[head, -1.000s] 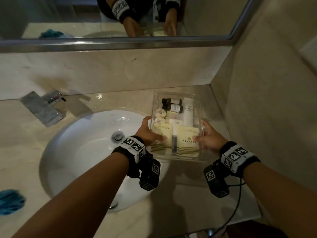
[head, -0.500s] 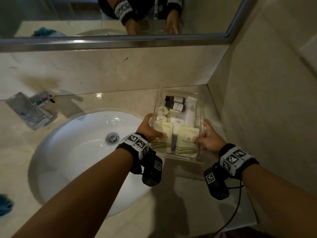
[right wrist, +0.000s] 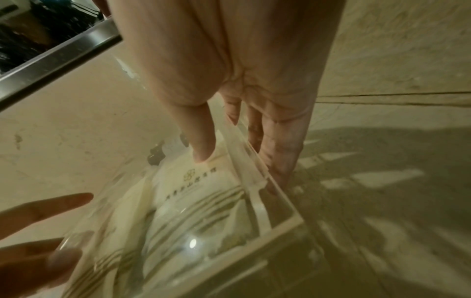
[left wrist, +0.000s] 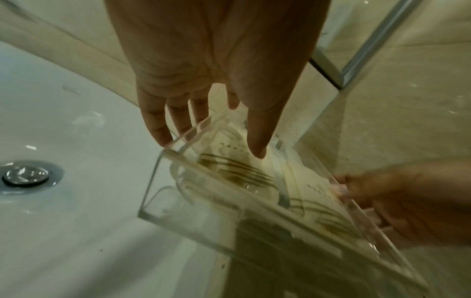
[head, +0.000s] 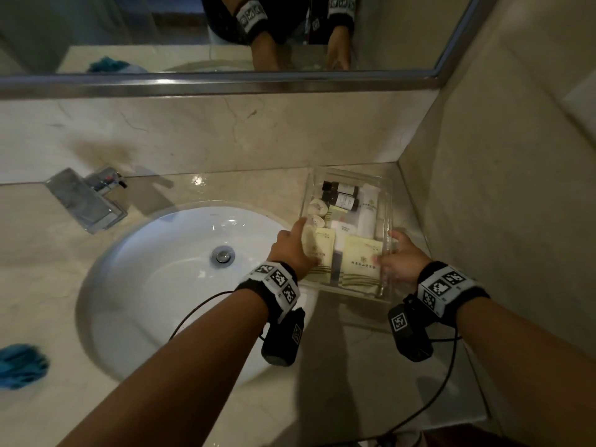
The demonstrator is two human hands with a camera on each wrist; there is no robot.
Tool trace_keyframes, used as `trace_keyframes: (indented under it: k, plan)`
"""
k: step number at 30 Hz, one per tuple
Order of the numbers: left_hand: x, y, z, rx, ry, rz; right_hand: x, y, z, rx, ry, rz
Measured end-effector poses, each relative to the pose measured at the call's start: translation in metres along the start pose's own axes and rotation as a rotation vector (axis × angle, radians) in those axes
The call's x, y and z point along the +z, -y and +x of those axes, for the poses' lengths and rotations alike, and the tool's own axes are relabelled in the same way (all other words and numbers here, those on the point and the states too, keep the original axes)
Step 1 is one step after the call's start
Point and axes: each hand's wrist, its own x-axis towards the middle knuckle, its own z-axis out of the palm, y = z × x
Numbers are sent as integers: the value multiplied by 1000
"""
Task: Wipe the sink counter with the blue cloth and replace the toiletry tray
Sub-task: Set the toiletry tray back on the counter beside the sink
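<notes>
A clear acrylic toiletry tray (head: 385, 201) holds small bottles, a white tube and cream sachets. It sits over the counter's back right corner, casting a shadow beneath it. My left hand (head: 295, 246) pinches its left wall, thumb inside and fingers outside (left wrist: 211, 145). My right hand (head: 400, 258) pinches the right wall the same way (right wrist: 237, 167). The tray's near corner (left wrist: 178, 211) shows over the basin's edge; its right corner (right wrist: 280, 227) is above the marble. The blue cloth (head: 21, 366) lies crumpled on the counter at the far left.
A white oval sink (head: 161, 285) with a metal drain fills the middle. A chrome faucet (head: 85, 200) stands at its back left. A mirror (head: 129, 27) runs above the backsplash. A stone wall (head: 500, 221) bounds the counter (head: 371, 366) on the right.
The tray has shifted slightly right, toward the side wall, with both hands keeping their hold on it. The head view swung and came back.
</notes>
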Motion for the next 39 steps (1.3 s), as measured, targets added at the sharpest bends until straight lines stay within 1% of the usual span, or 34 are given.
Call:
trace_keyframes:
  k: [2, 4, 8, 10, 14, 18, 21, 27, 29, 34, 37, 38, 39]
  plan:
    - [2, 4, -11, 8, 32, 69, 2, 2, -6, 11, -53, 2]
    - [4, 10, -23, 6, 46, 79, 5, 4, -13, 34, -65, -14]
    - [10, 24, -42, 28, 53, -61, 6, 12, -23, 120, -41, 12]
    - [15, 31, -50, 28, 49, -65, 7, 12, -25, 153, -34, 27]
    - [23, 35, -57, 41, -3, -171, 8, 10, -33, 192, -34, 50]
    - [22, 33, -49, -31, -59, -297, 10, 10, -40, 207, -18, 96]
    - [20, 33, -43, -23, -72, -276, 15, 9, -46, 220, -21, 149]
    - [4, 31, -27, 5, -49, -160, 24, -6, -50, 242, -5, 164]
    - [-6, 26, -20, 22, -51, -136, 31, -8, -53, 264, 31, 214]
    - [-26, 14, -6, 69, -92, -84, 46, -1, -59, 248, 110, 331]
    - [-26, 12, -9, 70, -93, -107, 41, 3, -63, 250, 126, 248]
    - [-23, 12, -12, 64, -91, -132, 37, 0, -59, 232, 111, 172]
    - [-19, 12, -14, 55, -89, -170, 31, -3, -55, 199, 57, 48]
